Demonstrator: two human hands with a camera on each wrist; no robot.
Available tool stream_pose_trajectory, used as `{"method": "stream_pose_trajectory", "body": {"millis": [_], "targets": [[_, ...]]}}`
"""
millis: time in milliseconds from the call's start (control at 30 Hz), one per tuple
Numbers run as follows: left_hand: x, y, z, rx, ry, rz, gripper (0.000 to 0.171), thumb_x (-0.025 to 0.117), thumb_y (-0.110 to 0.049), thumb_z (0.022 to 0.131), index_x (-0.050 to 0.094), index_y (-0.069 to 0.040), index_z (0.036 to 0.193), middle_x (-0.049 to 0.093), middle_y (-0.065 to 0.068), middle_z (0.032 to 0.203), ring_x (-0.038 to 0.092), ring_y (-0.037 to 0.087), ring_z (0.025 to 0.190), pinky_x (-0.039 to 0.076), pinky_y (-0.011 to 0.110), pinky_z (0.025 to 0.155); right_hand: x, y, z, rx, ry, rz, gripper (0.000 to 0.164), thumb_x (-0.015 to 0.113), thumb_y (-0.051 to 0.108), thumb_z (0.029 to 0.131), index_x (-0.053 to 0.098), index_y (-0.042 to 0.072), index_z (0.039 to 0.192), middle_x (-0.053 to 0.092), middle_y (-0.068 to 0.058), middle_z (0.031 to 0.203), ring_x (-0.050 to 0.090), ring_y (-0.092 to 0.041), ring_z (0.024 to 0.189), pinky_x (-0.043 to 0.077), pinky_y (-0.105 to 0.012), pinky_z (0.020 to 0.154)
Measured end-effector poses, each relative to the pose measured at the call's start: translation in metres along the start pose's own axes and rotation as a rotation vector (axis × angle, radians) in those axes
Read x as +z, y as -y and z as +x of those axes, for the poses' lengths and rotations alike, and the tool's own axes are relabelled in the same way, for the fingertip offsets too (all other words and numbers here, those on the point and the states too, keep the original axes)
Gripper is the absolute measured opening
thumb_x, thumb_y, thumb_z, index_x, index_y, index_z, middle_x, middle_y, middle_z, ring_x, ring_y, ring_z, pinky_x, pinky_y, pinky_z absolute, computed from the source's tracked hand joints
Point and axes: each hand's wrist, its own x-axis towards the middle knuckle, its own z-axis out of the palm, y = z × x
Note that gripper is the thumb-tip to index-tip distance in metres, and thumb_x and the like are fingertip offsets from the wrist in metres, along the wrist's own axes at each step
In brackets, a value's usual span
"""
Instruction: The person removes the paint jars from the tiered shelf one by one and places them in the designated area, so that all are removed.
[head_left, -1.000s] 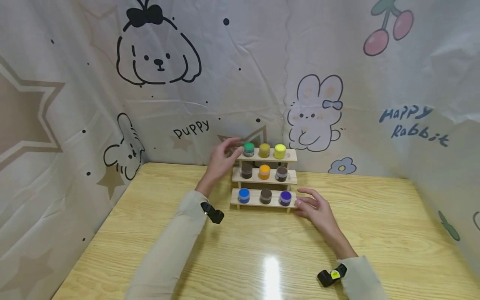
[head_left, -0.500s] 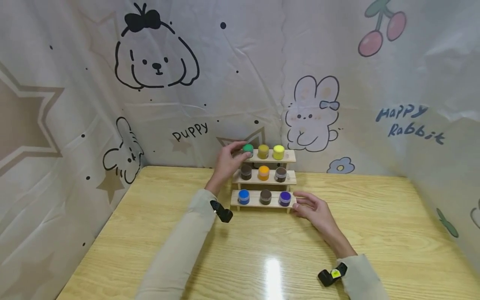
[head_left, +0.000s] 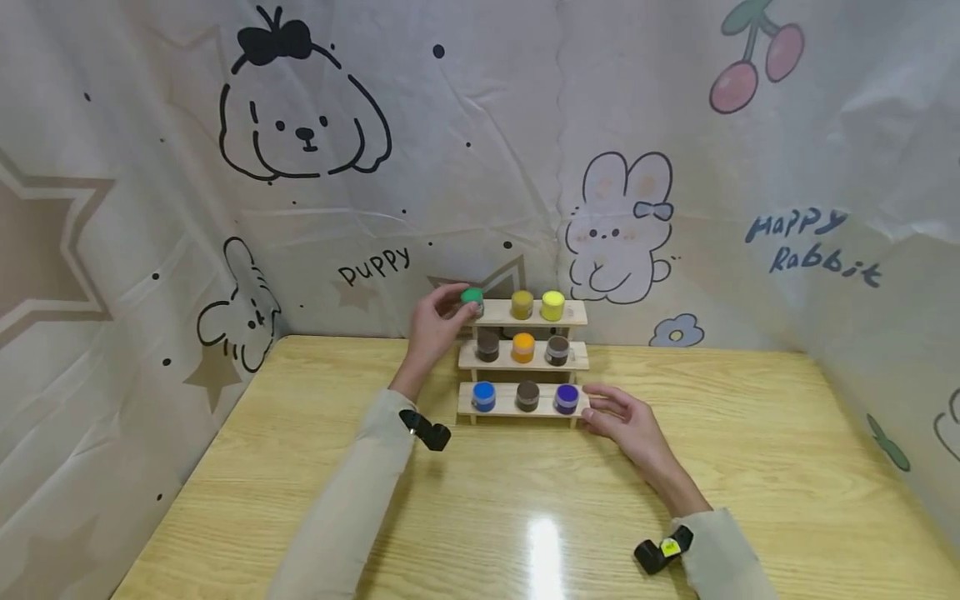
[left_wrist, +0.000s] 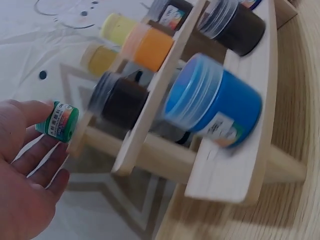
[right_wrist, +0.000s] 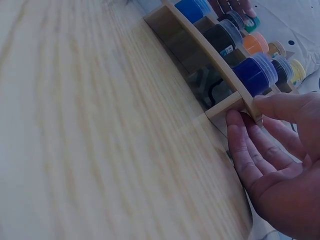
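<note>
My left hand (head_left: 433, 329) pinches a small green paint jar (left_wrist: 62, 122) between thumb and fingers, off the left end of the top shelf. The jar is tilted in the left wrist view, its printed label showing. A three-tier wooden rack (head_left: 497, 312) carries the other paint jars. At the right end of the bottom tier, my right hand (head_left: 630, 427) grips the board, with the thumb on top and fingers underneath. Right beside that thumb stands a purple jar (right_wrist: 255, 74). A blue jar (left_wrist: 215, 102) stands at the bottom tier's left end.
Olive (head_left: 522, 305) and yellow (head_left: 552, 306) jars stand on the top tier. The middle tier holds an orange jar (head_left: 522, 347) between two dark ones. Behind the rack hangs a printed curtain (head_left: 480, 192), close to the wooden table's (head_left: 480, 500) back edge.
The left hand reached the green jar, took hold of it, then shifted it left, away from the olive jar. The right hand has closed up on the rack's end.
</note>
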Motion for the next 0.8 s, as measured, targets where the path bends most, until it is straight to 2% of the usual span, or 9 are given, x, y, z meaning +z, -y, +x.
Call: {"method": "stream_pose_trajectory", "body": {"millis": [200, 300, 433, 533, 667, 733, 800], "targets": [[-0.026, 0.007, -0.004, 0.044, -0.042, -0.099, 0.035, 0.076, -0.009, 0.094, 0.067, 0.002, 0.127, 0.067, 0.019, 0.123, 0.063, 0.031, 0.113, 0.052, 0.042, 0.102, -0.001, 0.002, 0.001, 0.000, 0.000, -0.001, 0.050, 0.071, 0.009, 0.098, 0.053, -0.002, 0.144, 0.062, -0.028, 0.133, 0.072, -0.017, 0.103, 0.059, -0.033, 0.090], [-0.039, 0.017, -0.010, 0.024, -0.073, -0.139, 0.037, 0.076, -0.006, 0.093, 0.066, 0.004, 0.127, 0.066, 0.023, 0.126, 0.062, 0.033, 0.115, 0.052, 0.038, 0.101, -0.001, 0.001, 0.001, 0.006, 0.007, 0.000, 0.051, 0.071, 0.010, 0.098, 0.053, -0.002, 0.144, 0.062, -0.027, 0.134, 0.072, -0.018, 0.104, 0.059, -0.033, 0.090], [-0.051, 0.031, -0.019, -0.028, -0.108, -0.160, 0.038, 0.076, -0.003, 0.093, 0.065, 0.006, 0.128, 0.064, 0.025, 0.127, 0.062, 0.036, 0.117, 0.052, 0.026, 0.097, 0.000, 0.000, 0.000, 0.007, 0.016, 0.009, 0.052, 0.072, 0.011, 0.098, 0.052, -0.003, 0.144, 0.062, -0.027, 0.134, 0.072, -0.020, 0.105, 0.059, -0.034, 0.091], [-0.054, 0.039, -0.025, -0.051, -0.110, -0.148, 0.037, 0.075, -0.002, 0.093, 0.065, 0.007, 0.127, 0.064, 0.025, 0.127, 0.062, 0.036, 0.117, 0.052, 0.024, 0.096, 0.000, -0.001, 0.001, 0.009, 0.015, 0.016, 0.052, 0.071, 0.011, 0.098, 0.053, -0.003, 0.144, 0.062, -0.027, 0.133, 0.072, -0.020, 0.105, 0.059, -0.034, 0.090], [-0.052, 0.054, -0.031, -0.088, -0.104, -0.111, 0.036, 0.076, 0.000, 0.091, 0.066, 0.007, 0.126, 0.065, 0.026, 0.126, 0.062, 0.036, 0.117, 0.053, 0.035, 0.100, 0.000, -0.001, 0.001, 0.013, 0.006, 0.022, 0.052, 0.072, 0.010, 0.098, 0.053, -0.003, 0.144, 0.062, -0.027, 0.133, 0.072, -0.018, 0.104, 0.059, -0.033, 0.090], [-0.049, 0.063, -0.034, -0.124, -0.105, -0.094, 0.036, 0.076, 0.002, 0.091, 0.066, 0.008, 0.125, 0.064, 0.026, 0.126, 0.061, 0.036, 0.118, 0.052, 0.038, 0.102, -0.001, 0.000, 0.001, 0.012, 0.008, 0.023, 0.052, 0.072, 0.010, 0.098, 0.052, -0.003, 0.144, 0.062, -0.026, 0.134, 0.072, -0.016, 0.104, 0.059, -0.033, 0.090], [-0.047, 0.071, -0.037, -0.172, -0.110, -0.093, 0.036, 0.076, 0.004, 0.090, 0.066, 0.008, 0.124, 0.064, 0.027, 0.126, 0.061, 0.036, 0.118, 0.053, 0.034, 0.100, -0.001, 0.000, 0.001, 0.012, 0.009, 0.029, 0.052, 0.072, 0.010, 0.097, 0.053, -0.003, 0.144, 0.063, -0.026, 0.133, 0.072, -0.015, 0.104, 0.059, -0.032, 0.090]]}}
